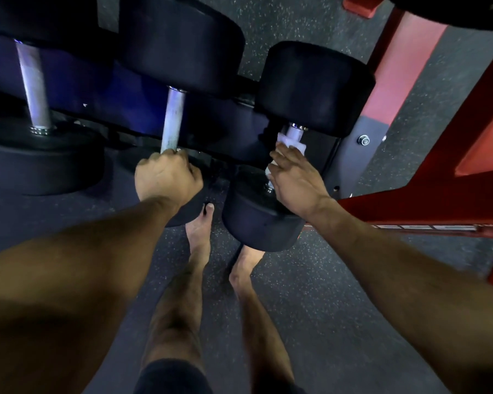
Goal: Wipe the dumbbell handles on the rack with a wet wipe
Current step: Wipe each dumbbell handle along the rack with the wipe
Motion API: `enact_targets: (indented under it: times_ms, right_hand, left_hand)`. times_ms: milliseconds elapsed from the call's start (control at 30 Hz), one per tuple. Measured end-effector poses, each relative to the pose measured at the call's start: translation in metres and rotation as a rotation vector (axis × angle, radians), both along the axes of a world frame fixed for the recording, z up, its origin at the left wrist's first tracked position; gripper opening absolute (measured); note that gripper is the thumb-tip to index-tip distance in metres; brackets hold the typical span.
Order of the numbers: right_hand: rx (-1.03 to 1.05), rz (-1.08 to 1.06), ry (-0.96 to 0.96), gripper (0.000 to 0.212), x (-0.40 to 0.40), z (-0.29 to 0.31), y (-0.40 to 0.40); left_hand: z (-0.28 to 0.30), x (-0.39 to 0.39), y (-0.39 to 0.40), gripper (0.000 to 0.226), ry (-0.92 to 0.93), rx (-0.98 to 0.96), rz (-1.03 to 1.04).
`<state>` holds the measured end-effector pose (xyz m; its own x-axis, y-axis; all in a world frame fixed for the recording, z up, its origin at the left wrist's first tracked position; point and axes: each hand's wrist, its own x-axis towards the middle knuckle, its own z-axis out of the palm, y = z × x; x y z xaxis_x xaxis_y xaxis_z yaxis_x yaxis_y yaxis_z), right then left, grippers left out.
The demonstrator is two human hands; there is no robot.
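Dumbbell handles on the rack under wiping, both hands engaged.

Right hand (295, 184) holds a white wet wipe (292, 143) wrapped against the handle of the rightmost dumbbell (313, 86), fingers curled over the wipe; only a short chrome stub of that handle (294, 132) shows above the wipe. Left hand (167, 177) is closed in a fist around the lower end of the middle dumbbell's handle (172, 120), gripping it firmly. A third handle (34, 86) stands further left, untouched. All three dumbbells rest tilted on the dark rack (349, 155), black heads front and back. A red frame (427, 206) sits just right of the rack. Bare feet (199, 231) stand on the speckled rubber floor (310, 294) below.
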<state>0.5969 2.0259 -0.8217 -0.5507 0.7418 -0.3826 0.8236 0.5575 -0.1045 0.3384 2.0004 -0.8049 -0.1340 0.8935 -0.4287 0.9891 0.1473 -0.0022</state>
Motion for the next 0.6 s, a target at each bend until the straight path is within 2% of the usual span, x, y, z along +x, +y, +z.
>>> enact_targets:
  times_ms: [133, 300, 433, 533, 600]
  right_hand:
    - [-0.054, 0.089, -0.095, 0.028, 0.004, 0.009, 0.014]
    - [0.024, 0.029, -0.067, 0.03, 0.004, 0.012, 0.028]
    - [-0.088, 0.156, -0.089, 0.042, -0.001, 0.009, 0.012]
    - [-0.157, 0.281, -0.048, 0.035, 0.0, 0.008, 0.014]
    - [-0.14, 0.284, -0.028, 0.036, 0.003, 0.009, 0.03]
  left_hand:
    - [-0.002, 0.0, -0.001, 0.026, 0.008, 0.009, -0.02]
    - [-0.002, 0.0, -0.001, 0.031, 0.059, -0.013, -0.054]
    - [-0.004, 0.0, -0.001, 0.033, 0.064, -0.029, -0.059]
    - [-0.005, 0.0, -0.002, 0.033, 0.05, -0.034, -0.054]
    - [-0.004, -0.001, -0.002, 0.034, 0.042, -0.037, -0.048]
